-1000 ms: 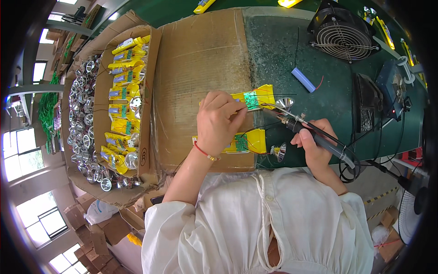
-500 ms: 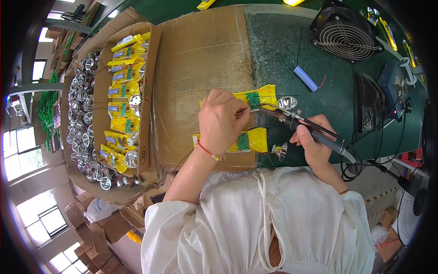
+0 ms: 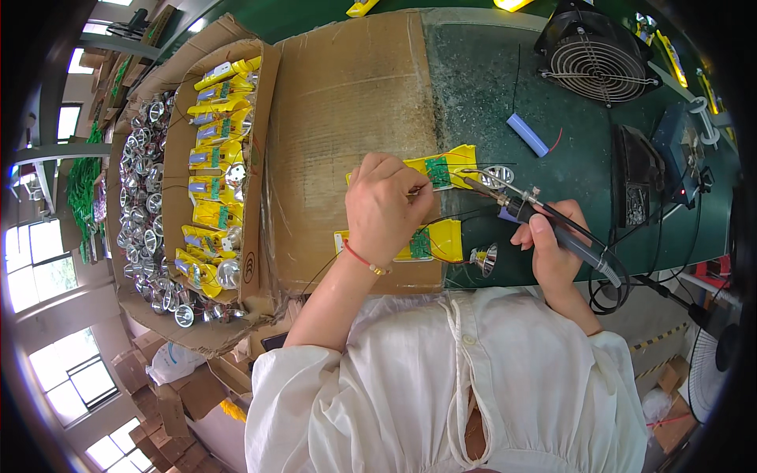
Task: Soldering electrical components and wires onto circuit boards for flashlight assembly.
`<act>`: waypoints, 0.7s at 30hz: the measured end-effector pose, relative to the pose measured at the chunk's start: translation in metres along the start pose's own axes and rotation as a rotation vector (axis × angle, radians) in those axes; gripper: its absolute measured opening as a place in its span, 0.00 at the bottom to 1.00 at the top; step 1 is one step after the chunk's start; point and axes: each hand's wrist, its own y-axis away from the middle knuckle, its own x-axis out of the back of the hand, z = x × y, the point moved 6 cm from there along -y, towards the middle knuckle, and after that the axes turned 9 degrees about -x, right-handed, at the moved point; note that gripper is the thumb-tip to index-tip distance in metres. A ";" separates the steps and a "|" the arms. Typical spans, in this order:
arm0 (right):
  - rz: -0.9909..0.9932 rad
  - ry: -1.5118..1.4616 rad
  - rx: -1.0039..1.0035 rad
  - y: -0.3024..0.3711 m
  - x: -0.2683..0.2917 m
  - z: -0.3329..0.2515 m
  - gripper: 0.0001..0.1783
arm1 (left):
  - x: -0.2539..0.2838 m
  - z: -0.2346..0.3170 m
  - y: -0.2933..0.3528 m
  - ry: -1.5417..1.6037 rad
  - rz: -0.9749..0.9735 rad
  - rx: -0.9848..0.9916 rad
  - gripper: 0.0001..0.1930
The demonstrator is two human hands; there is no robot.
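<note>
My right hand grips a soldering iron with a thin metal feed tube beside its tip. The tip hovers near a shiny reflector, right of a yellow plastic housing. A green circuit board lies in that housing. Over its left part, my left hand is closed in a pinch; what the fingers hold is hidden. Nearer to me is a second yellow housing with a green circuit board and wires. Another reflector sits at its right end.
A blue cylindrical battery with wires lies on the green tabletop, beyond the iron. At left, a cardboard box holds several yellow housings, beside many loose reflectors. A black fan stands at the back right. Cardboard covers the middle.
My right hand has drawn the soldering iron to the right, so its tip has left the upper circuit board. The left hand stays almost in place.
</note>
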 end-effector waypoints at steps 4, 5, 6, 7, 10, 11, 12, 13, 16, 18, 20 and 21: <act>0.051 -0.031 0.024 0.002 0.010 0.000 0.08 | -0.002 0.001 -0.001 0.006 -0.010 -0.009 0.03; 0.061 -0.047 0.038 0.001 0.012 -0.001 0.08 | -0.001 -0.001 0.000 0.000 -0.007 0.004 0.02; 0.074 -0.062 0.054 0.000 0.015 -0.003 0.08 | 0.000 -0.002 -0.001 -0.004 -0.005 0.015 0.02; 0.088 -0.034 0.063 0.000 0.018 -0.005 0.08 | 0.000 -0.003 -0.001 -0.002 -0.031 0.028 0.02; 0.125 -0.051 0.124 -0.003 0.028 -0.007 0.08 | 0.003 -0.004 -0.005 0.030 -0.077 0.043 0.02; 0.135 -0.082 0.147 -0.004 0.032 -0.008 0.08 | 0.004 -0.005 -0.006 0.060 -0.169 0.024 0.08; 0.140 -0.079 0.147 -0.005 0.034 -0.008 0.08 | 0.010 -0.005 -0.011 0.065 -0.171 0.021 0.08; 0.155 -0.082 0.147 -0.005 0.036 -0.009 0.08 | 0.017 0.000 -0.019 0.032 -0.148 -0.053 0.12; 0.161 -0.103 0.123 -0.007 0.033 -0.006 0.08 | 0.025 -0.009 -0.019 -0.173 -0.242 -0.111 0.22; 0.175 -0.102 0.108 -0.010 0.032 -0.003 0.08 | 0.013 -0.036 -0.013 -0.154 -0.554 0.077 0.21; 0.225 -0.047 0.084 -0.010 0.035 0.001 0.08 | 0.026 -0.053 -0.025 -0.241 -0.574 0.150 0.19; 0.276 -0.046 0.095 -0.009 0.041 0.003 0.09 | 0.032 -0.063 -0.037 -0.287 -0.558 0.178 0.18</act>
